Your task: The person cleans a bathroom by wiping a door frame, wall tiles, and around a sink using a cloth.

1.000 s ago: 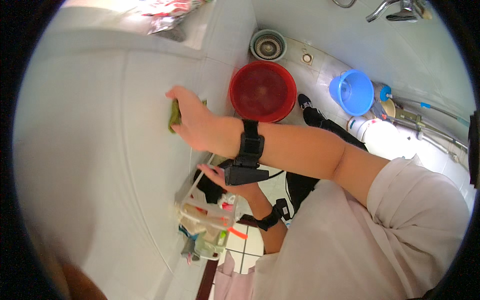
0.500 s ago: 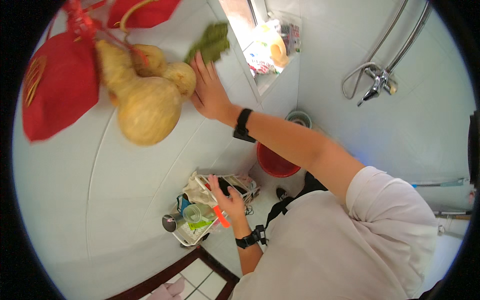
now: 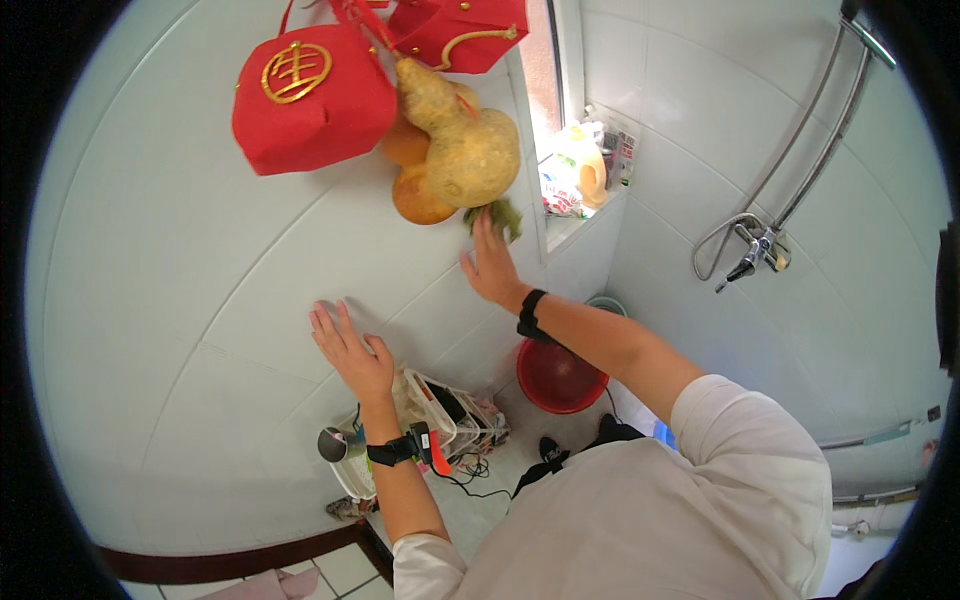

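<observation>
Cloth (image 3: 508, 221), green and crumpled, lay under the fingertips of our right hand (image 3: 492, 268) against the pale tiled wall (image 3: 250, 290), just on the near side of a hanging yellow gourd (image 3: 475, 155). Our fingers stretched over it; whether they gripped the cloth or merely pressed it, we could not tell. To the left and nearer, our left hand (image 3: 360, 362) was released, its fingers spread beside the wall, though we could not tell whether the palm touched the tiles. Next to the gourd, on its left, hung a red pouch (image 3: 315, 110) bearing a gold emblem. To the right of the cloth, we saw an orange-handled bottle (image 3: 590, 178) on a window sill (image 3: 582, 228); farther right was a chrome shower tap (image 3: 760, 245). A red basin (image 3: 562, 380) sat beyond our shoes (image 3: 550, 450), right of a white rack (image 3: 430, 408).
</observation>
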`<state>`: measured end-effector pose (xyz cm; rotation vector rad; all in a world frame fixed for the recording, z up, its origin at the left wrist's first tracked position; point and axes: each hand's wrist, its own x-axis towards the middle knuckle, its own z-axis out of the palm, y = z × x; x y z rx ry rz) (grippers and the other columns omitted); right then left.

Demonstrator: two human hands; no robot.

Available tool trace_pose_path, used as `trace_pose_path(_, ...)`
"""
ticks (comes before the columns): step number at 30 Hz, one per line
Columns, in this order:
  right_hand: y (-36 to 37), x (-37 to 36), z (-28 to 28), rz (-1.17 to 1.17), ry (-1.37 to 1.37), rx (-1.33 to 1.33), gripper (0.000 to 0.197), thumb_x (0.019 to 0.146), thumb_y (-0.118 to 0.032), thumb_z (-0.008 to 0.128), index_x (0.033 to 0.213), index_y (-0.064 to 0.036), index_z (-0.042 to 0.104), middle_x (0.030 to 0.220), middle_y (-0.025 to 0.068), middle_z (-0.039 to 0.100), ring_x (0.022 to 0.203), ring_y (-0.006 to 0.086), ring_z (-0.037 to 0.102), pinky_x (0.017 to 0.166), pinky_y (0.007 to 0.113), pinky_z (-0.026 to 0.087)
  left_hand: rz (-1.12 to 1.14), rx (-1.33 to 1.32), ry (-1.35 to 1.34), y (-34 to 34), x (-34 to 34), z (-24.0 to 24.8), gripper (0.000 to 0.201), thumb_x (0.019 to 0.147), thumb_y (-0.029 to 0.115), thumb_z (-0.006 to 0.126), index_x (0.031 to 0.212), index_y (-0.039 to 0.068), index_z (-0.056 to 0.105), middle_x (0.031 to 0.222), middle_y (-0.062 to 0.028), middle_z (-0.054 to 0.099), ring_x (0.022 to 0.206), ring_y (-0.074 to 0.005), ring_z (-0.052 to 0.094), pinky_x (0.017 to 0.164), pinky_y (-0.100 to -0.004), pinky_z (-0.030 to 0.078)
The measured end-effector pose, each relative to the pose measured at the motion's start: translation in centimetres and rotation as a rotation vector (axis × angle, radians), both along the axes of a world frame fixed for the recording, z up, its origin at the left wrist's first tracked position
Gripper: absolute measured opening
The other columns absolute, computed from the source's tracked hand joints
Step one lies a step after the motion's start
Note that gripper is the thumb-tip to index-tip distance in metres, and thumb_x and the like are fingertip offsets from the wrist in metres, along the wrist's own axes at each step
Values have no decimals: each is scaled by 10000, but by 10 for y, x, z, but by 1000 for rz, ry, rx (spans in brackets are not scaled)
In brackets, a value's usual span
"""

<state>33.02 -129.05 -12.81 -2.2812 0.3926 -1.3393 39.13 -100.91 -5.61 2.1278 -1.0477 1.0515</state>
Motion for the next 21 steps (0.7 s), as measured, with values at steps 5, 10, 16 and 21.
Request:
trace_pose_path(5,30,-13,1,115,202,-207,737,949,-268,570,1477,130,245,1537,349,245,1372,536,311,1188,579,210,-13,-100,103,23,-7,-11,657,798,9,492,1453,-14,444,1555,-267,335,1443,-478,287,1175,-555,253)
trace_pose_path(10,68,-4,30,451,505,-605,691,960,-357,581,1512,-19,340,1482,239,423,1371,390,399,1208,551,209,-30,-143,237,49,-17,-31,657,795,-19,507,1450,3,456,1547,-237,368,1452,-435,301,1190,-515,242)
trace_pose_path(16,150,43,176,466,443,-541,703,958,-386,589,1523,-39,355,1454,176,484,1296,369,463,1125,535,309,-130,-299,422,85,-46,-5,555,829,-67,513,1380,3,528,1262,-194,590,1177,-354,563,1032,-440,426)
trace_pose_path(21,164,55,151,356,215,-854,698,943,-373,590,1513,-41,363,1412,135,514,1344,319,422,1172,493,265,-617,-495,276,108,-150,138,473,739,-126,566,1172,46,649,988,-133,641,854,-270,624,790,-410,525)
